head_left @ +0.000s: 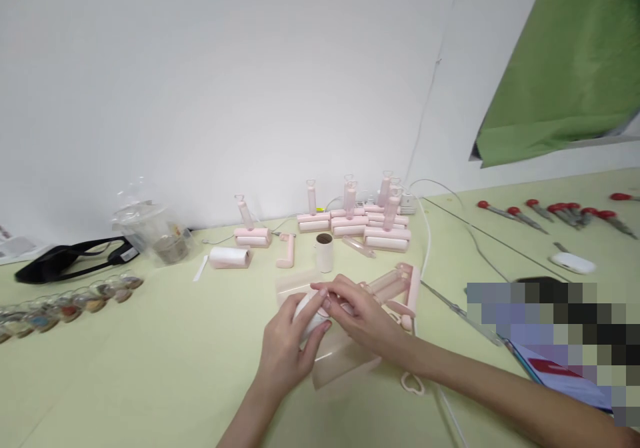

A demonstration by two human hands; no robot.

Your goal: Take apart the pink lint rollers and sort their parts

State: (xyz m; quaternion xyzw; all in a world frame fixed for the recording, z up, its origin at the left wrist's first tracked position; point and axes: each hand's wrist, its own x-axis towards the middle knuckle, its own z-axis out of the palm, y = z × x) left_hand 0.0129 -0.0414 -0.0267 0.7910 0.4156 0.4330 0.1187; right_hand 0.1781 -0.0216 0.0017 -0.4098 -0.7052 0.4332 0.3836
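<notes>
Low over the front middle of the table, my left hand is closed round a white lint roller roll. The fingers of my right hand are pinched together at the roll's upper end, touching it. They partly hide what they grip there. Beneath both hands lie clear plastic covers. A pink handle part rests just right of my right hand, and a heart-shaped loop lies below my right forearm. Behind my hands stands a pale roll with a dark hollow core.
Several pink lint rollers stand along the wall. A white roll and a pink bracket lie nearer. Glass jars and a plastic tub are left. Cables, red-handled tools and a phone are right.
</notes>
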